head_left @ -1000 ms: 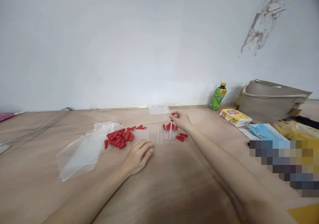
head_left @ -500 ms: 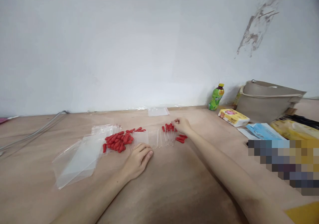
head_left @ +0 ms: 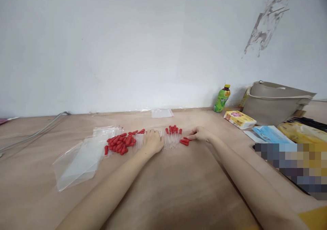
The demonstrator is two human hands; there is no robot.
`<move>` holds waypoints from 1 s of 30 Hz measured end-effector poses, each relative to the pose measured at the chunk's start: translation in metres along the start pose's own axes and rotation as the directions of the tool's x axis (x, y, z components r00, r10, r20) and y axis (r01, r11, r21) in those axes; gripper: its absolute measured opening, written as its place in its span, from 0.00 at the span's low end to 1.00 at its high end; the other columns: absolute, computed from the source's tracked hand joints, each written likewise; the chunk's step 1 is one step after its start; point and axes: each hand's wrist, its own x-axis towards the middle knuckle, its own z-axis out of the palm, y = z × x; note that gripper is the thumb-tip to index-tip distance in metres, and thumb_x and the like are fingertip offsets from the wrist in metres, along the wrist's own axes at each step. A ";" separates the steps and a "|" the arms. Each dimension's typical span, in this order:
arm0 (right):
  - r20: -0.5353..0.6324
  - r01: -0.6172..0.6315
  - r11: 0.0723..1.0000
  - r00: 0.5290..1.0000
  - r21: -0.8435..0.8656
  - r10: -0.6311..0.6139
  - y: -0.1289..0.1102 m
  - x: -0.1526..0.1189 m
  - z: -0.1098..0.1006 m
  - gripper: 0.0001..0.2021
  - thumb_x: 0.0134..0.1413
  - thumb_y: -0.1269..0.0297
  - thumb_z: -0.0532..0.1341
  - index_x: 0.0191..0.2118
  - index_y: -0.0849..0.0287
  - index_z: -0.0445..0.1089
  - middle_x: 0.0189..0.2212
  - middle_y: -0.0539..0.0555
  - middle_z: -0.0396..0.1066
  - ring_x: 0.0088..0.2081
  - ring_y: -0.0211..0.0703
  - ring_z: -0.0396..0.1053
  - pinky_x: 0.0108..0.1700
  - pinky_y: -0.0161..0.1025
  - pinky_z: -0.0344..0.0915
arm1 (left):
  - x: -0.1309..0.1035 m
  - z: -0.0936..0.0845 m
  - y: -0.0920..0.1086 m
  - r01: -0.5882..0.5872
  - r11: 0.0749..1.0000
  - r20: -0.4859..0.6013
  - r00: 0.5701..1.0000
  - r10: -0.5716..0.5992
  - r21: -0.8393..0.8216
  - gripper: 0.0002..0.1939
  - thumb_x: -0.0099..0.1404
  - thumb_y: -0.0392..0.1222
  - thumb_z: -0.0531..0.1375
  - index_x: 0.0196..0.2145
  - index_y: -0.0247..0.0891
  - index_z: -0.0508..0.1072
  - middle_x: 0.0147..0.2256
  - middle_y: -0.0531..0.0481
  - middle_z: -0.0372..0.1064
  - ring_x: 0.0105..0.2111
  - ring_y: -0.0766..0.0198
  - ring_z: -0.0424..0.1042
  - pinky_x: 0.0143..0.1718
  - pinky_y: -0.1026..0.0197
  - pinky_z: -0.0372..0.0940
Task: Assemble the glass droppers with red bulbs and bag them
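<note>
Several clear dropper tubes [head_left: 138,143] lie in a row on the brown table covering. My left hand [head_left: 153,143] rests over the middle of them, fingers bent downward; whatever is under the fingertips is hidden. To its right, several droppers [head_left: 172,138] lie side by side with red rubber bulbs on their far ends. My right hand [head_left: 201,134] is beside a few loose red bulbs [head_left: 184,142], its thumb and forefinger pinched on one red rubber bulb. A bigger pile of red bulbs [head_left: 121,143] sits left of my left hand.
Clear plastic bags [head_left: 79,165] lie to the left, with a grey cable [head_left: 38,134] behind. One small bag [head_left: 162,113] is near the wall. On the right stand a green bottle [head_left: 222,100], a yellow tissue pack [head_left: 239,119], a grey bag [head_left: 278,105] and a blue packet [head_left: 272,134].
My left hand has moved forward and right, onto the tubes. My right hand has left the bulb-topped droppers and come down right to the loose bulbs, pinching one.
</note>
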 end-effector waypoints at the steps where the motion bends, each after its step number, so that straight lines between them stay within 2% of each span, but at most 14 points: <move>1: -0.010 -0.007 1.000 1.000 0.005 0.007 0.000 0.000 0.001 0.18 0.25 0.54 0.69 0.22 0.64 0.72 0.17 0.49 0.67 0.19 0.30 0.57 0.21 0.30 0.53 | 0.003 0.003 0.002 0.012 1.000 0.002 1.000 -0.012 0.016 0.17 0.60 0.44 0.49 0.33 0.28 0.71 0.36 0.34 0.67 0.42 0.47 0.64 0.42 0.49 0.57; 5: -0.036 -0.015 1.000 0.999 0.025 0.016 -0.001 0.000 0.003 0.16 0.25 0.56 0.69 0.18 0.64 0.69 0.13 0.47 0.63 0.17 0.29 0.54 0.19 0.29 0.50 | 0.008 0.012 0.007 0.050 0.997 0.012 0.999 -0.050 0.061 0.17 0.58 0.42 0.51 0.35 0.25 0.72 0.37 0.31 0.67 0.43 0.45 0.64 0.43 0.49 0.56; 8: -0.073 -0.004 0.999 0.997 0.046 0.008 -0.002 0.000 0.005 0.16 0.28 0.55 0.68 0.18 0.64 0.69 0.12 0.47 0.62 0.16 0.29 0.54 0.18 0.30 0.50 | 0.011 0.013 0.009 0.079 0.995 0.034 0.996 -0.081 0.063 0.16 0.58 0.40 0.51 0.33 0.25 0.73 0.36 0.30 0.68 0.42 0.45 0.65 0.42 0.50 0.56; 13: -0.251 0.125 0.987 0.963 0.099 -0.096 -0.005 0.001 0.008 0.17 0.37 0.52 0.63 0.25 0.63 0.70 0.19 0.51 0.67 0.20 0.33 0.60 0.21 0.31 0.55 | 0.012 -0.005 0.008 0.060 0.998 0.052 0.997 -0.060 -0.007 0.17 0.62 0.39 0.46 0.30 0.27 0.71 0.33 0.32 0.69 0.37 0.48 0.67 0.37 0.53 0.59; 16: -0.363 0.227 0.967 0.916 0.114 -0.172 -0.015 0.001 0.008 0.17 0.44 0.53 0.59 0.34 0.63 0.69 0.27 0.53 0.69 0.26 0.35 0.63 0.27 0.32 0.60 | 0.000 -0.021 -0.004 -0.046 0.996 0.026 0.999 0.048 -0.074 0.16 0.65 0.41 0.44 0.33 0.31 0.67 0.33 0.40 0.69 0.36 0.55 0.67 0.35 0.58 0.59; 18: -0.396 0.305 0.944 0.888 0.123 -0.235 -0.023 -0.001 0.010 0.18 0.49 0.55 0.56 0.42 0.61 0.67 0.32 0.53 0.68 0.28 0.35 0.64 0.31 0.33 0.62 | -0.014 -0.026 -0.017 -0.137 0.982 0.012 0.990 0.140 -0.126 0.13 0.66 0.42 0.43 0.34 0.35 0.64 0.30 0.46 0.67 0.32 0.60 0.67 0.31 0.61 0.58; 20: -0.405 0.414 0.905 0.847 0.093 -0.346 -0.032 -0.007 0.018 0.16 0.51 0.57 0.54 0.43 0.60 0.66 0.34 0.54 0.66 0.28 0.35 0.63 0.33 0.36 0.63 | -0.029 -0.026 -0.033 -0.292 0.923 -0.032 0.955 0.294 -0.252 0.11 0.67 0.41 0.43 0.34 0.36 0.62 0.26 0.50 0.65 0.25 0.64 0.64 0.26 0.63 0.57; 22: -0.397 0.536 0.844 0.776 0.004 -0.490 -0.037 -0.015 0.033 0.12 0.52 0.60 0.53 0.39 0.60 0.68 0.34 0.55 0.63 0.28 0.36 0.63 0.33 0.37 0.63 | -0.043 -0.022 -0.048 -0.394 0.857 -0.077 0.917 0.392 -0.333 0.10 0.67 0.42 0.44 0.33 0.37 0.61 0.27 0.51 0.64 0.25 0.65 0.64 0.26 0.64 0.57; 24: -0.361 0.615 0.781 0.709 -0.105 -0.607 -0.040 -0.027 0.053 0.09 0.53 0.64 0.53 0.37 0.60 0.68 0.33 0.55 0.63 0.30 0.38 0.63 0.33 0.37 0.63 | -0.054 -0.015 -0.058 -0.441 0.815 -0.136 0.896 0.422 -0.376 0.09 0.67 0.40 0.45 0.35 0.37 0.62 0.30 0.51 0.65 0.28 0.66 0.65 0.28 0.64 0.59; 27: -0.301 0.697 0.691 0.629 -0.188 -0.717 -0.041 -0.046 0.083 0.07 0.54 0.69 0.52 0.38 0.59 0.66 0.32 0.55 0.64 0.34 0.39 0.63 0.36 0.37 0.62 | -0.064 -0.005 -0.062 -0.501 0.767 -0.250 0.865 0.434 -0.401 0.09 0.67 0.36 0.46 0.41 0.37 0.64 0.33 0.48 0.66 0.32 0.66 0.67 0.33 0.64 0.62; 30: -0.253 0.724 0.649 0.599 -0.233 -0.760 -0.041 -0.059 0.100 0.06 0.54 0.70 0.53 0.37 0.59 0.65 0.31 0.54 0.64 0.33 0.38 0.62 0.36 0.36 0.61 | -0.068 0.002 -0.058 -0.529 0.742 -0.285 0.848 0.447 -0.412 0.10 0.67 0.36 0.46 0.42 0.37 0.65 0.35 0.47 0.66 0.34 0.66 0.67 0.35 0.64 0.63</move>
